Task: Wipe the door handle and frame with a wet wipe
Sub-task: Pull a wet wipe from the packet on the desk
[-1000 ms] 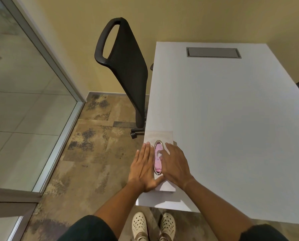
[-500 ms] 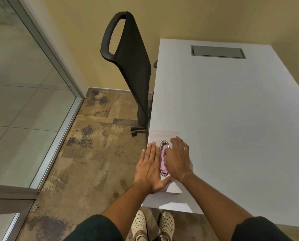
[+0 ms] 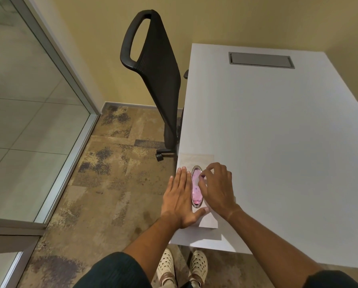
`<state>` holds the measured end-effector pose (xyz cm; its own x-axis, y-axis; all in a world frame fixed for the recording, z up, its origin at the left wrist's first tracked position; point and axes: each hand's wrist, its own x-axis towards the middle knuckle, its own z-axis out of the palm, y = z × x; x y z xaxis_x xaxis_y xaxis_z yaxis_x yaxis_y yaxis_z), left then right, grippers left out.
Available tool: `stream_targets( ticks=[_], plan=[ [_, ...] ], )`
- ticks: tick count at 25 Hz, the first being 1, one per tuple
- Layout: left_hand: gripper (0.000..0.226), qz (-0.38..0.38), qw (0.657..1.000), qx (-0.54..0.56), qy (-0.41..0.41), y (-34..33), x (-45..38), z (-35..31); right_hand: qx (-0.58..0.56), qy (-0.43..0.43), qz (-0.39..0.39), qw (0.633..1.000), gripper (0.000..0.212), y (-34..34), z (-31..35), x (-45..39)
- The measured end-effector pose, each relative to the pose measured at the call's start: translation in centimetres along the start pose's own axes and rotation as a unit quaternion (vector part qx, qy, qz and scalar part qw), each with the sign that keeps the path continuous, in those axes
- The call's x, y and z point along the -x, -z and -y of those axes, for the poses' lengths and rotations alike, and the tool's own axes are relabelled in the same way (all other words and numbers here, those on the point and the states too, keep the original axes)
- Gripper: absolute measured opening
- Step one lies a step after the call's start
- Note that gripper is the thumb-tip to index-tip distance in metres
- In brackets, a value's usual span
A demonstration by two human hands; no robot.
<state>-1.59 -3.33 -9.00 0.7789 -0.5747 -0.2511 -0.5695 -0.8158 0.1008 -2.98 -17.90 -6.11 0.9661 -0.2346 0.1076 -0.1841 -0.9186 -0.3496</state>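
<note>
Wipes pack (image 3: 196, 161) lies at the white desk's (image 3: 278, 142) near left corner, left hand (image 3: 179, 201) flat and open beside its oval opening (image 3: 196, 189), right hand (image 3: 216, 189) pinching there; a steady hold-down and a slow upward pull should free one wipe.

Desk (image 3: 278, 142) looks smooth matt white laminate, chair back (image 3: 159, 65) is ribbed black plastic, the wipes pack (image 3: 196, 161) has a shiny metallic ring, carpet (image 3: 111, 183) rough and mottled, glass wall (image 3: 24, 100) glossy.
</note>
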Motion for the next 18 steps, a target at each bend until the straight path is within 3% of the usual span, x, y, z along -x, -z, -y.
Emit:
stream_targets(
  ticks=[6,12,15,18],
  plan=[
    [0.114,0.009,1.000,-0.004,0.002,0.2,0.2,-0.1,-0.258,-0.061,0.014,0.964,0.013,1.5,-0.7,0.1],
    [0.116,0.010,1.000,-0.007,0.005,0.4,0.2,-0.2,-0.398,-0.140,0.021,0.906,0.006,2.9,-1.0,-0.6],
    [0.116,0.009,1.000,-0.006,0.005,0.4,0.3,-0.1,-0.496,-0.201,0.010,0.845,0.014,3.5,-1.3,-1.6],
    [0.116,0.007,1.000,-0.002,0.005,0.4,0.3,-0.1,-0.589,-0.305,0.034,0.747,0.023,3.9,-1.3,-2.5]
  ],
)
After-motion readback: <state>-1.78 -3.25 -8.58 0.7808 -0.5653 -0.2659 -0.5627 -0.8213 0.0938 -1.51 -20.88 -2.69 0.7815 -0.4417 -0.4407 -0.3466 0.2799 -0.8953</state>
